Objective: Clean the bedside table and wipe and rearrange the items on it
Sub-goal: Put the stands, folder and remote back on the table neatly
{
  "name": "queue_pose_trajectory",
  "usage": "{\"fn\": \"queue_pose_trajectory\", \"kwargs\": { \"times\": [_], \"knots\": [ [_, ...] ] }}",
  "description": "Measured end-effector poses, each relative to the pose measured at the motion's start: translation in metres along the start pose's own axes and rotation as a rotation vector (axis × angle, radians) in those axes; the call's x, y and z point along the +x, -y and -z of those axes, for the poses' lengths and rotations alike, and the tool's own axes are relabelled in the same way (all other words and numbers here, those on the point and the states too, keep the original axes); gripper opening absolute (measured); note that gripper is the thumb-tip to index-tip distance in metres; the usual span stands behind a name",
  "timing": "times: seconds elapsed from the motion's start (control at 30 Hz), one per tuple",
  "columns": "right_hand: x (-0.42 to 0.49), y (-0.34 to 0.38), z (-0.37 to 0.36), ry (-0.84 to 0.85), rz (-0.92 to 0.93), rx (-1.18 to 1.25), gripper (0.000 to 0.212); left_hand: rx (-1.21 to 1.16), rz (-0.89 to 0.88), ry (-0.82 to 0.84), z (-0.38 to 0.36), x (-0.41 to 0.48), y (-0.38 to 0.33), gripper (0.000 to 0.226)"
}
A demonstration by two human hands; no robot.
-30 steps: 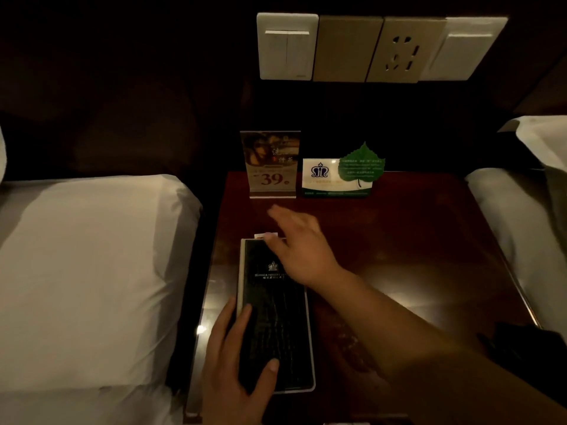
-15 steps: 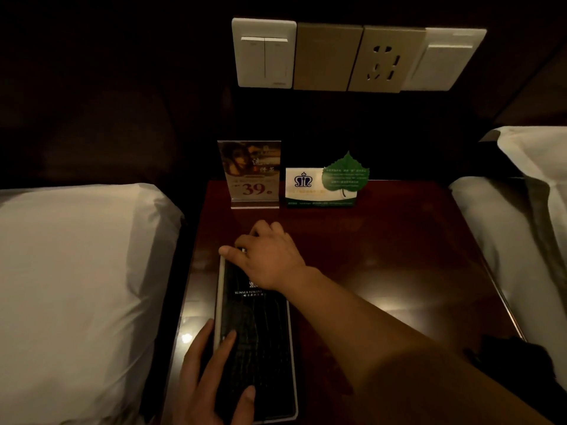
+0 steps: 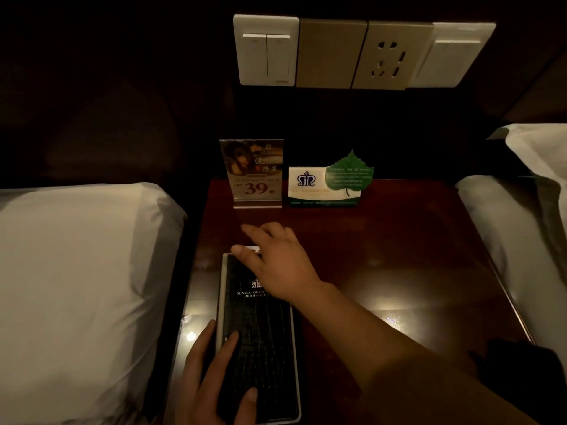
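A black folder (image 3: 257, 338) with a pale border lies lengthwise on the left part of the dark red bedside table (image 3: 399, 271). My left hand (image 3: 211, 381) rests on its near end, fingers spread over the left edge and thumb on the cover. My right hand (image 3: 276, 262) lies on the folder's far end with fingers apart, the thumb at its top left corner, where a small white tab (image 3: 253, 248) sticks out. At the back of the table stand an acrylic sign (image 3: 253, 173) reading 39 and a white card with a green leaf (image 3: 329, 182).
White pillows flank the table, one on the left (image 3: 79, 296) and one on the right (image 3: 515, 240). A row of wall switches and a socket (image 3: 362, 53) is above. A dark object (image 3: 521, 369) lies at the table's near right corner.
My right hand slid along the folder's far end, curled over its top edge, then spread its fingers again. The folder and my left hand stayed put while the view shifted a little.
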State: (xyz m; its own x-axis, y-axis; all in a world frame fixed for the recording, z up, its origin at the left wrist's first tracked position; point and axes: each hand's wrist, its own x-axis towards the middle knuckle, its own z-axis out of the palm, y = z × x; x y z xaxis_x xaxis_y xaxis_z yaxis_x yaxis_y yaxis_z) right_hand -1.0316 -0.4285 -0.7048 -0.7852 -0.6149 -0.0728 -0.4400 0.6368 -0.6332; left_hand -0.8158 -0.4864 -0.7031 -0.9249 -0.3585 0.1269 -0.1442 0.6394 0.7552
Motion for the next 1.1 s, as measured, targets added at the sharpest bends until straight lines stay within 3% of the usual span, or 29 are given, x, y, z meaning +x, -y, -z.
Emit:
{"fn": "queue_pose_trajectory", "kwargs": {
  "times": [0.1, 0.47, 0.6, 0.8, 1.1],
  "knots": [
    [-0.017, -0.007, -0.001, -0.139, -0.119, -0.005, 0.058, -0.015, 0.001, -0.009, -0.002, -0.002, 0.003, 0.065],
    [-0.033, -0.006, -0.001, -0.129, -0.068, -0.088, 0.06, -0.016, -0.03, -0.023, -0.003, -0.003, 0.011, 0.062],
    [-0.067, -0.012, 0.004, -0.207, -0.202, 0.115, 0.06, -0.011, -0.011, -0.004, -0.002, -0.004, 0.008, 0.066],
    [-0.156, 0.007, -0.03, -0.212, -0.401, 0.387, 0.043, -0.003, 0.007, 0.019, 0.002, -0.001, 0.001, 0.066],
    [-0.19, 0.024, -0.042, -0.259, -0.496, 0.351, 0.048, -0.07, -0.028, -0.036, 0.0, -0.004, 0.004, 0.062]
  ]
}}
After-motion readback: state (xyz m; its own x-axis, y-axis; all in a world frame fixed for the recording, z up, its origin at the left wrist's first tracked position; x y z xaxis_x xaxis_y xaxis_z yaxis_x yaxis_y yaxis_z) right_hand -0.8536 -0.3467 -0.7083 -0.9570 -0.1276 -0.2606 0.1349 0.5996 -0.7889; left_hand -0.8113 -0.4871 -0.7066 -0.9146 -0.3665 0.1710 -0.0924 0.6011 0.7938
